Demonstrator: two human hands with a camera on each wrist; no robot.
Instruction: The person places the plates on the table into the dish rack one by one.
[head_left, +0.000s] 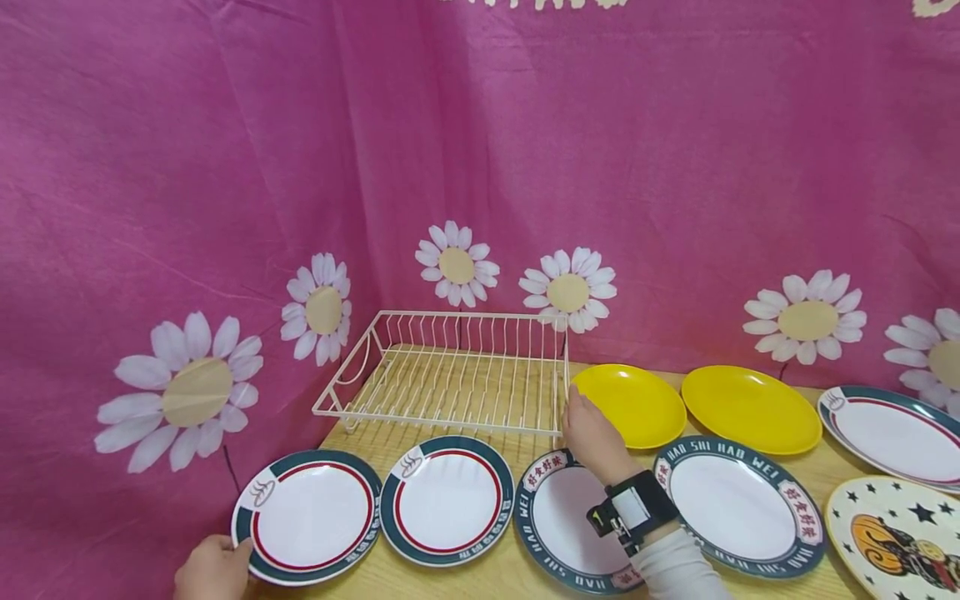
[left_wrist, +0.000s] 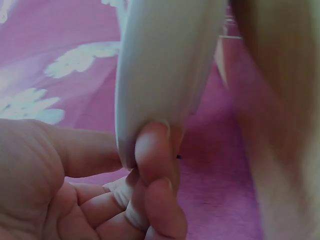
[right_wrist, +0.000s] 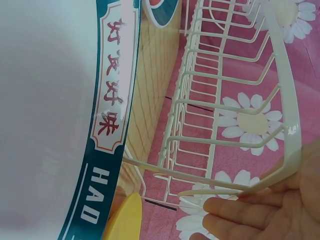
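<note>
At the lower left of the head view, my left hand (head_left: 213,568) pinches the rim of a white plate (head_left: 315,517) with a dark green border and red ring. In the left wrist view the thumb lies on one side of this plate (left_wrist: 160,65) and curled fingertips on the other. My right hand (head_left: 597,435) is against the right end of a white wire dish rack (head_left: 450,425). Its fingers (right_wrist: 235,210) look nearly straight and touch the end wire of the rack in the right wrist view. The thumb is not clearly seen there.
A matching plate (head_left: 447,500) lies beside the held one. Two lettered plates, one of them (head_left: 738,504) right of my forearm, two yellow plates (head_left: 750,408), a pumpkin plate (head_left: 892,533) and another green-rimmed plate (head_left: 892,433) lie rightward. A pink flowered cloth (head_left: 637,167) hangs behind.
</note>
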